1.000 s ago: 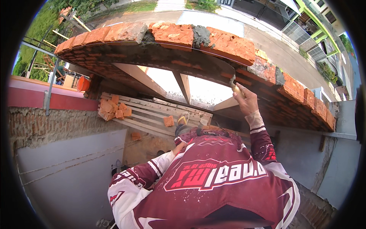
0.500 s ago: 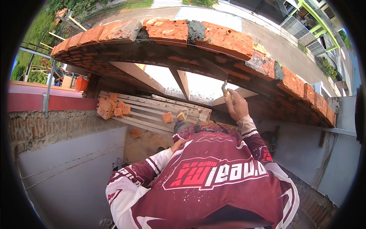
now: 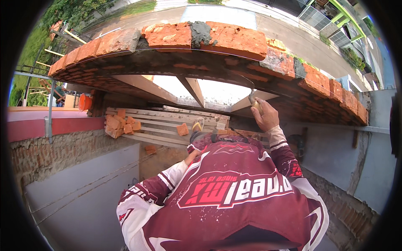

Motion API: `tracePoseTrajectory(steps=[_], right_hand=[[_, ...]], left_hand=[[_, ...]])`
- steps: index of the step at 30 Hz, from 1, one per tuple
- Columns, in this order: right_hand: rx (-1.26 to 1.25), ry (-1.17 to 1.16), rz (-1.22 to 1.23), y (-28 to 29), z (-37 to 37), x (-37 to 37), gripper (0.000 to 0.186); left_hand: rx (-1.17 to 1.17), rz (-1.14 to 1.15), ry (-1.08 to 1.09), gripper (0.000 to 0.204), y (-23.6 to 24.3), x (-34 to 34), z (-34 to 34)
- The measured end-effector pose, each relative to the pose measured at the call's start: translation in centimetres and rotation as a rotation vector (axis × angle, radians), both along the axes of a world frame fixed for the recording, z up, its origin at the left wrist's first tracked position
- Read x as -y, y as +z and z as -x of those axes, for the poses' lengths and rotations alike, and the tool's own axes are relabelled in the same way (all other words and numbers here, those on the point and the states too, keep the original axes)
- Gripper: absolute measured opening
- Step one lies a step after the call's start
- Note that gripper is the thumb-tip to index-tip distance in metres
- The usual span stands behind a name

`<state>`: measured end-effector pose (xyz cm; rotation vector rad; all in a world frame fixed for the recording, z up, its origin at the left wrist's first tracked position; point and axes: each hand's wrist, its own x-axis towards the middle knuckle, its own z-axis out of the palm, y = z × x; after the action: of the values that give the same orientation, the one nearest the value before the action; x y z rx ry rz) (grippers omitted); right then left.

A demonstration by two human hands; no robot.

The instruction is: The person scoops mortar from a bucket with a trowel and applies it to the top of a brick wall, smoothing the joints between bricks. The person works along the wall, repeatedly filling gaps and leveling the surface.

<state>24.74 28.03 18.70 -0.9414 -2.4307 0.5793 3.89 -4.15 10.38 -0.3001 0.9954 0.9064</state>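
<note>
My right hand [image 3: 266, 116] is wrapped round the pale handle of a trowel [image 3: 253, 99], below the top of a brick wall [image 3: 201, 62]. The trowel's thin dark blade lies up against the wall's mortar-smeared near face, and I cannot tell how much mortar is on it. Orange bricks [image 3: 234, 39] form the top course, with grey mortar [image 3: 200, 34] bulging from a joint between two of them. A thin string runs along that course. My left hand [image 3: 192, 156] rests by my front at the shirt's hem, its fingers hidden.
Wooden slats [image 3: 155, 121] form a platform below, bearing a heap of broken bricks [image 3: 119, 125] and a loose brick [image 3: 182, 129] beside my sandalled foot [image 3: 197, 125]. Slanting timbers [image 3: 192, 90] stand under the wall. An orange bucket [image 3: 85, 102] is at the left; a road [image 3: 280, 25] lies beyond.
My right hand has moved right along the wall with the trowel. The wall has shifted left in view. My left hand stays by my front.
</note>
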Motion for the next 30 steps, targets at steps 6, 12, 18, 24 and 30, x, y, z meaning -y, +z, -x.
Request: tracePoseTrajectory(steps=[6,12,18,24,30], right_hand=[[0.301,0.011,-0.033,-1.3,0.9,0.2,0.041],[0.240,-0.092,-0.145,0.1,1.1,-2.4,0.042],[0.279,-0.173,0.167,2.5,0.6,-3.9,0.047],[0.171,-0.104,0.420,4.0,-1.3,-7.1,0.045],[0.206,-0.074,0.151,2.7,-2.5,-3.8,0.042]], left_hand=[[0.010,0.013,-0.020,0.022,0.0,-0.3,0.2],[0.011,0.014,-0.041,0.022,0.1,-1.0,0.5],[0.020,0.016,-0.029,0.022,0.1,-1.0,0.4],[0.029,0.020,-0.027,0.022,0.1,-0.9,0.3],[0.034,0.023,-0.005,0.022,0.1,-0.7,0.1]])
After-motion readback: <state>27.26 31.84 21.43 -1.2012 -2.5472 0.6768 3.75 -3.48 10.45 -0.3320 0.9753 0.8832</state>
